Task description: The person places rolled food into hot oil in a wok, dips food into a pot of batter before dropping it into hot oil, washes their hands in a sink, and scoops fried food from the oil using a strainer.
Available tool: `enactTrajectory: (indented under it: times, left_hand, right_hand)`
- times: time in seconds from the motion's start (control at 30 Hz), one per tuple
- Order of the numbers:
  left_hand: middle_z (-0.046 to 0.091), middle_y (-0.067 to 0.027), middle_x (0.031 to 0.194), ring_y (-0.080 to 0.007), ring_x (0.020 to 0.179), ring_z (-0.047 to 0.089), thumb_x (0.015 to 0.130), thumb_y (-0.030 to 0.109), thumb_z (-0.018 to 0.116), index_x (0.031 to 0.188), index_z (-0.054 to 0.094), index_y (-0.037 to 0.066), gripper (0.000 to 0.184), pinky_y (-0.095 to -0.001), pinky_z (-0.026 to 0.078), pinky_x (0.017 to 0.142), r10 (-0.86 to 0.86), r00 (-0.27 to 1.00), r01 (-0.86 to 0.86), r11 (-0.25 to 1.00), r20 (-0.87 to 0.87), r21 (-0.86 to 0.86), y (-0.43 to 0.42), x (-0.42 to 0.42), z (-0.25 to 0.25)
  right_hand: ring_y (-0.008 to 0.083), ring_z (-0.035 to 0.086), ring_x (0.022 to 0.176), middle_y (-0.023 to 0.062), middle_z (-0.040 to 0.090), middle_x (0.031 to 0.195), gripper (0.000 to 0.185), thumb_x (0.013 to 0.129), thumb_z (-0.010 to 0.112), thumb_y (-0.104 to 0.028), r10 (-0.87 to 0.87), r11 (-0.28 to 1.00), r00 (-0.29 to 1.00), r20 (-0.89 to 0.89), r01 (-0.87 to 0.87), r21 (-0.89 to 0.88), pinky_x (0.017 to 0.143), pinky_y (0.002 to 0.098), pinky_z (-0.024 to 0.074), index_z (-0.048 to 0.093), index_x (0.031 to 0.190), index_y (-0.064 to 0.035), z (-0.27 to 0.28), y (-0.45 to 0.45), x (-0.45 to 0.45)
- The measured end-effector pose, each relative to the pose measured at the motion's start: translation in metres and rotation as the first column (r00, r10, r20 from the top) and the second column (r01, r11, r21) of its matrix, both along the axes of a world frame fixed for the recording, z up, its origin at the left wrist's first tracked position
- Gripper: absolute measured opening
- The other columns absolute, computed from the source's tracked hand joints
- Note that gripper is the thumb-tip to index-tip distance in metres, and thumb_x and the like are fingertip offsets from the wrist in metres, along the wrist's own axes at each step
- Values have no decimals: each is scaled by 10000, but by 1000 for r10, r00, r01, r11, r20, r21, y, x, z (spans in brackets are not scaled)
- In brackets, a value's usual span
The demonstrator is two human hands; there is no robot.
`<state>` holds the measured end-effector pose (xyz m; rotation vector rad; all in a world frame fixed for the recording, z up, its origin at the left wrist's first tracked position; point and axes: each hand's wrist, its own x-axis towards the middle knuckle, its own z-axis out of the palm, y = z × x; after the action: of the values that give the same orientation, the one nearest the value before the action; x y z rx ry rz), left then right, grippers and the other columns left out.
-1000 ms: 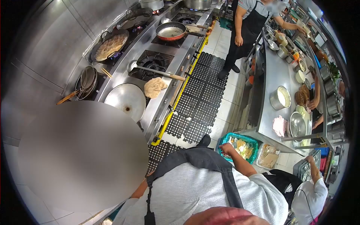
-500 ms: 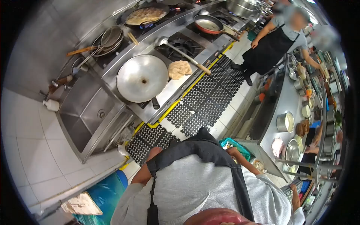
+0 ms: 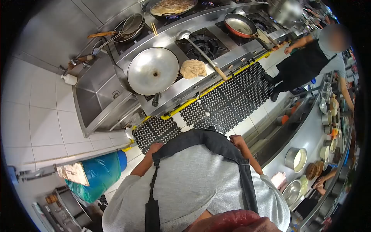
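Observation:
My left hand point(image 3: 156, 147) is at my waist beside the black apron point(image 3: 201, 135), its fingers mostly hidden by the cloth. On the other side my right hand point(image 3: 238, 140) is held closed near the apron's edge; what it grips, if anything, is too small to make out. Neither hand touches the cookware. Ahead on the steel range sits a large metal wok point(image 3: 153, 71) with a black handle. A folded tan cloth point(image 3: 193, 69) lies beside it, and a long-handled ladle point(image 3: 201, 54) rests across a burner.
A steel sink point(image 3: 94, 92) is at left. Behind are a red pan point(image 3: 240, 25), strainers point(image 3: 132, 25) and a pan of browned food point(image 3: 172, 7) over flame. A co-worker point(image 3: 309, 58) stands at right, by a counter with pots point(image 3: 296, 159). Black mats point(image 3: 232, 96) cover the floor.
The view has shifted, so the range sits further right and higher. My right hand appears nearer the apron, and the turquoise-lined bin beside it is out of sight. The co-worker's arm has moved.

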<state>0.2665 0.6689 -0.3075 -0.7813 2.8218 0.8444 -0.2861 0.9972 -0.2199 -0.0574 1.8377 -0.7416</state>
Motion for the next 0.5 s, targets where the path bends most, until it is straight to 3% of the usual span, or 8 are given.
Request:
enactTrajectory:
  times: [0.07,0.13,0.2,0.23,0.3,0.33,0.4,0.5]
  left_hand:
    - [720,-99,1085,-282,990,674,1006,288,551,1097,728,94,277,-423,544,844,95,991,-104,989,91,107,11,-17,14]
    - [697,-55,1034,-207,891,657,1013,277,548,1127,703,130,243,-392,531,773,567,761,-591,408,314,696,17,-45,76]
    - [674,-11,983,-132,791,640,1019,267,545,1157,678,166,217,-361,518,702,652,618,-664,136,438,735,21,-66,119]
    - [674,-11,983,-132,791,640,1019,267,545,1157,678,166,217,-361,518,702,674,601,-672,136,429,728,22,-71,123]
    - [691,-1,1037,-144,770,650,1019,256,532,1234,642,170,257,-332,506,687,440,895,-334,767,-70,547,18,-65,112]
    - [699,0,1086,-165,796,675,1012,244,546,1248,646,162,269,-334,516,701,797,524,-631,126,300,766,29,-115,213]
    - [704,-3,1094,-171,813,686,1009,241,552,1261,644,157,281,-340,525,713,845,408,-682,30,346,731,-1,-117,226]
    - [689,-60,1126,-187,870,697,991,211,583,1279,616,64,326,-321,561,675,926,258,-702,-16,274,712,-60,-111,250]
  right_hand:
    - [218,698,636,89,696,851,211,997,606,-243,284,939,945,-161,-308,-150,488,365,526,664,928,-52,-28,21,-33]
    - [214,692,631,91,698,851,201,997,613,-236,354,925,927,-125,-366,-98,487,365,523,672,942,-52,-58,41,-57]
    - [211,683,629,93,697,843,187,998,630,-230,416,906,907,-72,-420,-56,487,369,519,687,969,-54,-86,57,-80]
    - [212,681,632,94,694,835,184,997,639,-231,427,901,903,-49,-429,-68,487,372,517,693,981,-56,-97,61,-87]
    - [218,683,646,98,697,843,193,1001,644,-244,457,889,888,-57,-454,60,501,375,523,704,1019,-62,-86,52,-95]
    - [220,683,649,98,699,850,195,1004,643,-246,472,881,880,-51,-469,57,509,375,526,706,1033,-64,-94,50,-99]
    - [228,683,652,100,702,874,192,1018,614,-230,157,955,980,121,-182,235,519,380,522,704,1072,-69,-93,21,-103]
    - [265,706,735,107,685,876,161,992,599,-166,567,815,820,-75,-572,-88,508,385,502,703,1076,-76,-88,-12,-116]
